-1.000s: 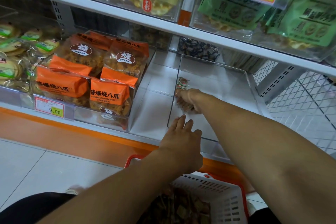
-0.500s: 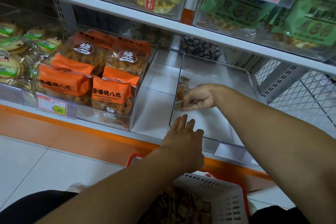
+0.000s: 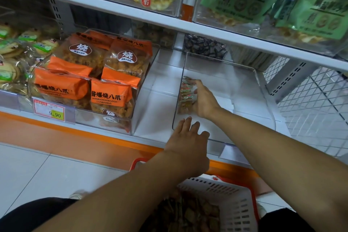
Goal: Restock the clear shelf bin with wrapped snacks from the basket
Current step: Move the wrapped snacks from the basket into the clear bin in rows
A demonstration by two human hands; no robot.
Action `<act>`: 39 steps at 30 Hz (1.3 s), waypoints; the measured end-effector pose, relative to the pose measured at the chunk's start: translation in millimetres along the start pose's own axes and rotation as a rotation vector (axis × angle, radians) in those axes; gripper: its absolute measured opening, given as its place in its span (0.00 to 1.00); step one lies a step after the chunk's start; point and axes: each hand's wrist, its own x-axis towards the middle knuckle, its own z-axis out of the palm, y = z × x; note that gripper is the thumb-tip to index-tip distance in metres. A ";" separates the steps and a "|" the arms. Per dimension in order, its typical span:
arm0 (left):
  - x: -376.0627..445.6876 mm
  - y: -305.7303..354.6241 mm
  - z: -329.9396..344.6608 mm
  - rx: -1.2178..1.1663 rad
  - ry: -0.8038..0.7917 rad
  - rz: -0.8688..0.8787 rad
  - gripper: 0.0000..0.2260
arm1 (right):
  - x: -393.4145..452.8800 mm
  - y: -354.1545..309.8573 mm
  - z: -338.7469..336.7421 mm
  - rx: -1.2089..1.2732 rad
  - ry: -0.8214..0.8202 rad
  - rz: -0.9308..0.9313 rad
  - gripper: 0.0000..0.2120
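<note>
A clear shelf bin (image 3: 263,88) stands on the lower shelf, its white floor mostly bare. A row of small wrapped snacks (image 3: 185,90) stands against its left wall. My right hand (image 3: 204,100) is inside the bin and presses the row against that wall with its fingers laid along the packets. At the bin's front left corner, my left hand (image 3: 188,137) rests with straight fingers on the front edge. Below, a white basket (image 3: 233,199) with red handles holds several more wrapped snacks (image 3: 190,213).
To the left stands another clear bin with orange snack bags (image 3: 113,96) and a 9.90 price tag (image 3: 49,110). Between the two bins is a strip of white shelf (image 3: 156,103). The upper shelf (image 3: 169,22) overhangs. Wire mesh (image 3: 316,100) lies to the right.
My right hand has slid deeper along the bin's left wall and turned from gripping the snacks to flattening them against it. The left hand has stayed at the front corner.
</note>
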 end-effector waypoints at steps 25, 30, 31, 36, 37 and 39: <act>2.3 0.1 2.8 0.023 -0.017 -0.004 0.32 | 14.3 -5.3 4.1 0.371 -0.079 0.423 0.37; 0.9 -0.2 1.1 0.030 -0.012 -0.009 0.32 | 5.9 -5.2 -9.1 0.308 -0.097 0.371 0.48; -0.2 0.1 -0.6 0.035 -0.004 -0.009 0.33 | 1.2 -8.0 -15.5 0.303 -0.052 0.335 0.47; -19.4 6.5 -7.4 0.069 0.200 -0.004 0.33 | -74.1 -27.7 -39.1 0.584 0.663 -0.218 0.17; -25.1 8.0 -5.9 0.069 0.302 0.012 0.29 | -98.0 -28.0 -34.0 0.661 0.766 -0.312 0.17; -36.5 7.9 2.0 0.007 0.434 0.037 0.19 | -144.5 -23.8 -13.6 0.759 0.877 -0.391 0.18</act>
